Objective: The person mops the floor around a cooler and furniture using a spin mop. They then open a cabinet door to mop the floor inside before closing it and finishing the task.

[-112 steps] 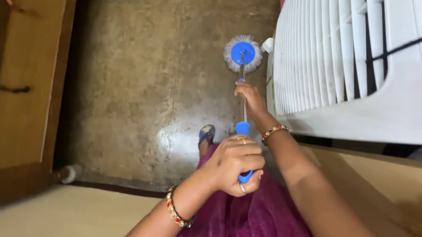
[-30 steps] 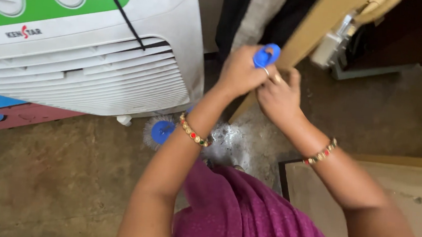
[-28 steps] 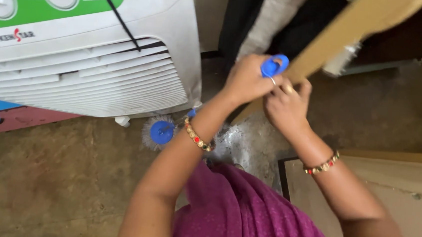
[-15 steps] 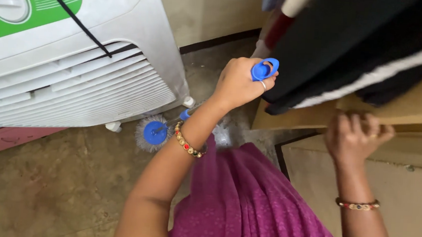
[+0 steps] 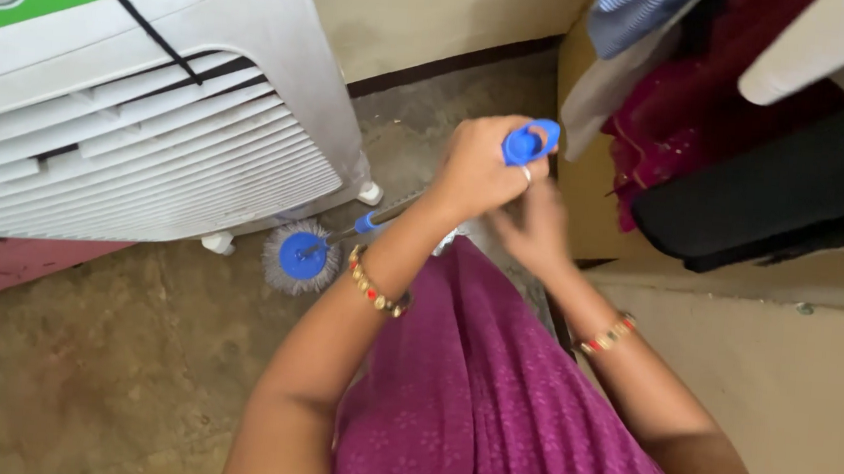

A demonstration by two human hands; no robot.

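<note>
My left hand point(image 5: 476, 167) is closed around the blue looped top point(image 5: 530, 141) of a mop handle and holds it upright in front of me. The round grey-fringed mop head with a blue hub point(image 5: 300, 256) rests on the floor beside the foot of a white air cooler point(image 5: 200, 119). A short piece of shaft with a blue collar point(image 5: 371, 221) shows behind my left wrist. My right hand point(image 5: 533, 226) is blurred, just under the left hand at the handle; whether it grips the shaft is hidden.
The cooler fills the upper left, with a black cord across it. Clothes in red, black and striped cloth point(image 5: 741, 132) hang over a wooden door at the right. A cream wall with dark skirting point(image 5: 446, 63) runs behind. My purple garment point(image 5: 489, 403) covers the lower middle.
My right hand has left the wooden door's edge and come back under my left hand at the handle. The view has shifted; the mop head stays by the cooler.
</note>
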